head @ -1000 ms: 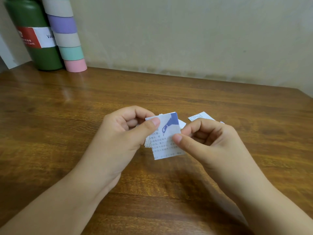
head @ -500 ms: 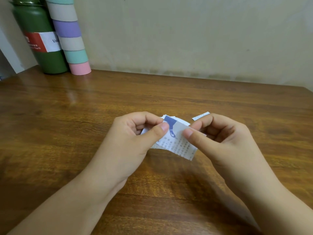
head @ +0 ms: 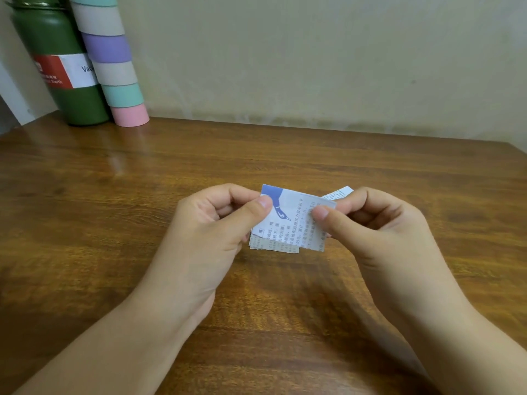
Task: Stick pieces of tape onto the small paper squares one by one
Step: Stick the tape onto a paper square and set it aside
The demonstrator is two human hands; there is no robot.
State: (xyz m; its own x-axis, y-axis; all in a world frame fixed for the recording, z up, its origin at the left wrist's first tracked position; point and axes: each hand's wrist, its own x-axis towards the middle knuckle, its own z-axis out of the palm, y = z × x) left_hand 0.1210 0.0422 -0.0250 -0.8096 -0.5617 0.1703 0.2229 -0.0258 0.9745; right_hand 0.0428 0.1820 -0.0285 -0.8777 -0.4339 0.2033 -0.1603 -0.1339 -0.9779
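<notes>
Two bare hands meet over a wooden worktop [head: 114, 212], sharing one small paper square [head: 293, 220] printed with columns of text and a blue pen-nib drawing at its upper left corner. The left hand [head: 211, 235] pinches the square's left edge, thumb laid over the printed face and fingers curled behind; the right hand [head: 379, 238] pinches the right edge the same way, its thumb tip pressed on the print. The square sits slightly tilted, between the two thumbs, just above the worktop near its middle.

More cut paper pieces [head: 273, 246] show beneath the held square — their lower edges stick out under it at the left, and whether they lie on the wood or are caught in the left hand's fingers cannot be told. Another printed slip [head: 340, 192] peeks out behind the right hand's index finger.

At the far left corner, against a pale wall [head: 313, 58], stands a dark green bottle [head: 65, 89] with a red and white label. Just beside it, touching or nearly so, rises a stack of tape rolls [head: 114, 67] — grey, purple, grey, teal, with pink at the base.
</notes>
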